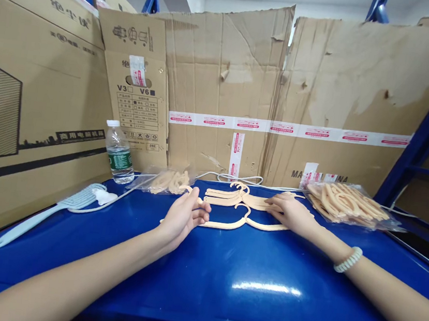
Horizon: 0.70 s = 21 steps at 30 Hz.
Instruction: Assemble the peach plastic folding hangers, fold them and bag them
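Observation:
Cream plastic folding hangers lie on the blue table in front of me. Several are stacked in a group [222, 198] at the back, their hooks side by side. Nearer to me a single hanger [225, 226] lies spread out with its hook pointing away. My left hand [182, 218] is raised over that hanger's left arm, thumb and fingers closed round a small cream hook piece [188, 189]. My right hand [292, 213] reaches over the right arms of the stacked hangers, its fingers bent down and closed on them. The palm covers part of these arms.
A clear bag of hooks [167, 182] lies at the back left, a larger bag of hanger parts [346, 203] at the right. A water bottle [120, 157], a pale blue fly swatter [56, 209] and a white cable [103, 207] are on the left. Cardboard [222, 94] walls the back.

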Motion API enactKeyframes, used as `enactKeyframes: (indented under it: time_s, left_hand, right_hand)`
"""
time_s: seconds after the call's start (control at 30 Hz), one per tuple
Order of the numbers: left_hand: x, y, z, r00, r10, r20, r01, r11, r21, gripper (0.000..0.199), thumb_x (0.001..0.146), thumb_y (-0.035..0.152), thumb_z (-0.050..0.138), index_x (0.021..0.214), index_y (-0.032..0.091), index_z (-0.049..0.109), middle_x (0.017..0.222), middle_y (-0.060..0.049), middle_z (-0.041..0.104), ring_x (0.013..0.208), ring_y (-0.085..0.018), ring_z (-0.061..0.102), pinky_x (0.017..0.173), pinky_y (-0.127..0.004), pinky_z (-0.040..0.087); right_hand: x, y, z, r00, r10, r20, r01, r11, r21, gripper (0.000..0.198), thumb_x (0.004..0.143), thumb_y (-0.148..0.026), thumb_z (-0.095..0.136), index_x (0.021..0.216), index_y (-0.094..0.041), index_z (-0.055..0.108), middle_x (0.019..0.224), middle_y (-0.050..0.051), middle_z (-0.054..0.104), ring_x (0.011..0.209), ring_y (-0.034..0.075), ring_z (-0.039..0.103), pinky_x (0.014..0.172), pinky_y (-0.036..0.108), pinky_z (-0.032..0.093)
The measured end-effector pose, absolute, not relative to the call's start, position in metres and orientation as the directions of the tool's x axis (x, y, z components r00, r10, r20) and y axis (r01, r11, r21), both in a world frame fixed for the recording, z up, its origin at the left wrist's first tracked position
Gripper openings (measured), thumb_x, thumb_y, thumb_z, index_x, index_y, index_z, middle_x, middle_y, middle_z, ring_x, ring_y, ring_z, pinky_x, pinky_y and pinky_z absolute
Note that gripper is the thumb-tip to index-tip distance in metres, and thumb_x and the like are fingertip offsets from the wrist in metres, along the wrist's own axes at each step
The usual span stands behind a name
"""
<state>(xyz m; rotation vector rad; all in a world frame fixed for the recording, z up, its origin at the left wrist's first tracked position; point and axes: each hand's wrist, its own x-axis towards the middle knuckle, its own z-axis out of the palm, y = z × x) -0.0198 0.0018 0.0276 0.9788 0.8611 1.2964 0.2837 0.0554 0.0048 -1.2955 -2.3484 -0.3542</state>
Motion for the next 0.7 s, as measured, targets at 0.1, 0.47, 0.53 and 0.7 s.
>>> enactKeyframes:
  time_s: [0.1, 0.47, 0.53, 0.7]
  left_hand:
    - [-0.023, 0.004, 0.034, 0.111, 0.993, 0.039, -0.361, 0.004, 0.933, 0.037, 0.082, 0.043, 0.066, 0.074, 0.017, 0.042, 0.061, 0.002, 0.058, 0.046, -0.007, 0.053, 0.046, -0.016, 0.040]
    - [-0.052, 0.015, 0.048, 0.178, 0.969, 0.168, -0.432, -0.077, 0.899, 0.032, 0.079, 0.029, 0.072, 0.076, 0.016, 0.043, 0.067, 0.002, 0.053, 0.053, -0.006, 0.050, 0.051, -0.016, 0.042]
    - [-0.059, 0.019, 0.042, 0.201, 0.956, 0.214, -0.443, -0.107, 0.890, 0.036, 0.075, 0.031, 0.075, 0.075, 0.017, 0.042, 0.067, 0.003, 0.052, 0.053, -0.006, 0.047, 0.051, -0.016, 0.040]
    - [-0.066, 0.021, 0.028, 0.270, 0.927, 0.260, -0.489, -0.101, 0.867, 0.044, 0.067, 0.030, 0.082, 0.073, 0.017, 0.041, 0.069, 0.004, 0.051, 0.057, -0.007, 0.047, 0.057, -0.020, 0.042]
  right_hand:
    - [0.280, 0.057, 0.000, -0.472, 0.757, 0.453, 0.842, 0.540, -0.025, 0.013, 0.085, -0.019, 0.055, 0.087, -0.017, 0.068, 0.089, 0.012, 0.068, 0.085, 0.026, 0.062, 0.078, 0.038, 0.049]
    - [0.275, 0.033, 0.029, -0.329, 0.795, 0.510, 0.738, 0.553, -0.386, 0.018, 0.080, -0.037, 0.055, 0.076, -0.020, 0.056, 0.072, 0.004, 0.064, 0.066, 0.019, 0.060, 0.061, 0.029, 0.047]
    - [0.275, 0.026, 0.034, -0.314, 0.805, 0.503, 0.674, 0.563, -0.479, 0.022, 0.080, -0.042, 0.058, 0.077, -0.020, 0.054, 0.071, 0.004, 0.064, 0.064, 0.018, 0.060, 0.059, 0.029, 0.047]
    - [0.277, 0.014, 0.041, -0.389, 0.854, 0.345, 0.499, 0.511, -0.700, 0.041, 0.077, -0.053, 0.064, 0.099, -0.018, 0.059, 0.078, 0.006, 0.069, 0.074, 0.021, 0.066, 0.068, 0.032, 0.051]
